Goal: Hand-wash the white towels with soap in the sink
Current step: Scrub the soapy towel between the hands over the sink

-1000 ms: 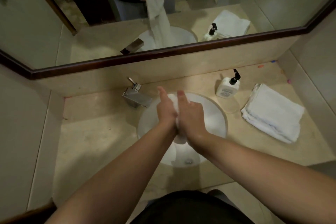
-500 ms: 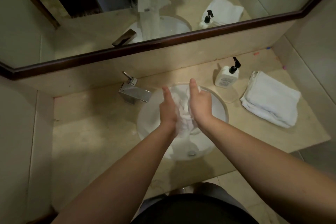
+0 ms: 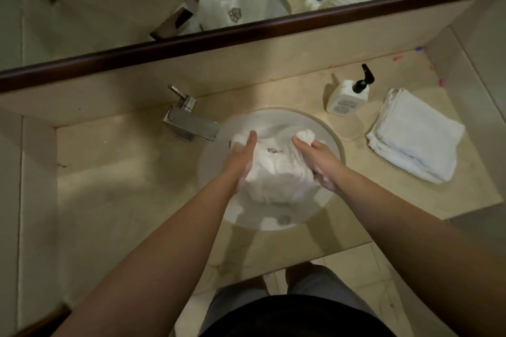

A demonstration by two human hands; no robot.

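A wet white towel (image 3: 276, 172) with a small embroidered mark hangs spread over the round white sink (image 3: 332, 142). My left hand (image 3: 242, 157) grips its left edge and my right hand (image 3: 319, 157) grips its right edge, a bunched corner sticking out above the fingers. Suds cling to both hands. A white soap bottle with a black pump (image 3: 347, 96) stands on the counter behind the sink to the right. Two folded white towels (image 3: 416, 137) lie stacked to the right of the sink.
A square chrome faucet (image 3: 189, 123) juts over the sink's left rim. The beige stone counter (image 3: 115, 178) runs left and right. A dark-framed mirror (image 3: 246, 33) sits above the backsplash. A side wall (image 3: 482, 85) closes off the right end. Small coloured bits (image 3: 397, 58) lie at the back right.
My hands, pressed together rubbing the towel a second ago, have moved apart and spread the towel out between them. The camera has tilted further down toward the sink.
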